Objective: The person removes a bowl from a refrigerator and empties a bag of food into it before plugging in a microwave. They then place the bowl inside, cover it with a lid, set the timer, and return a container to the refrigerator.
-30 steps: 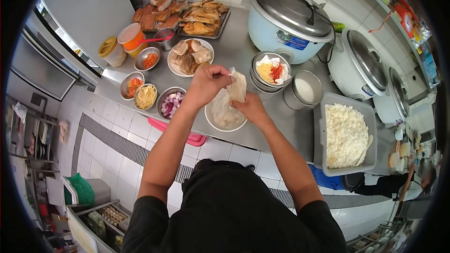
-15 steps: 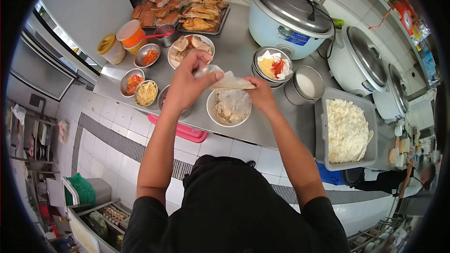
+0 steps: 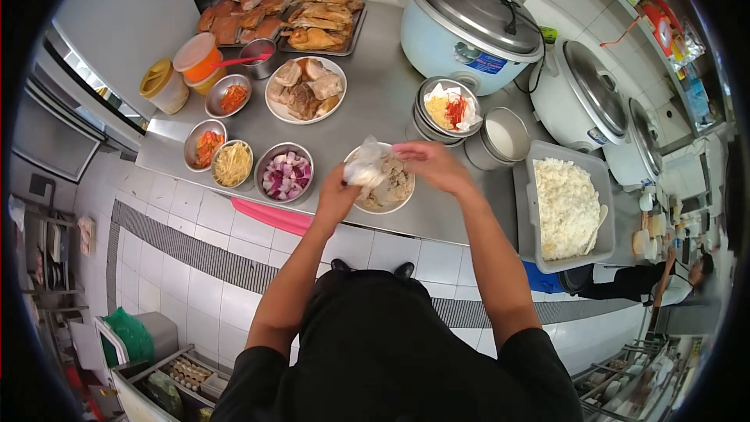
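Observation:
My left hand (image 3: 338,194) is closed on a crumpled clear plastic bag (image 3: 366,166), over the left side of a white bowl (image 3: 400,203). Pale, chopped-looking food (image 3: 396,180) lies in the bowl, partly hidden by the plastic. My right hand (image 3: 433,164) is at the bowl's upper right rim, its fingers stretched out and apart from the bag. Left of my left hand stands a metal bowl of diced red onion (image 3: 287,176). Behind it is a white plate with chunks of cooked meat (image 3: 305,94).
Small bowls hold shredded yellow strips (image 3: 233,164), red slices (image 3: 208,148) and orange shreds (image 3: 233,98). Trays of meat (image 3: 320,23) stand at the back. Rice cookers (image 3: 476,31) line the wall. A grey tub of rice (image 3: 539,246) sits right. Another person (image 3: 648,285) stands far right.
My left hand has come down to the bowl with the plastic bag, now bunched up. My right hand has let go of the plastic. The onion bowl and meat plate are uncovered to view.

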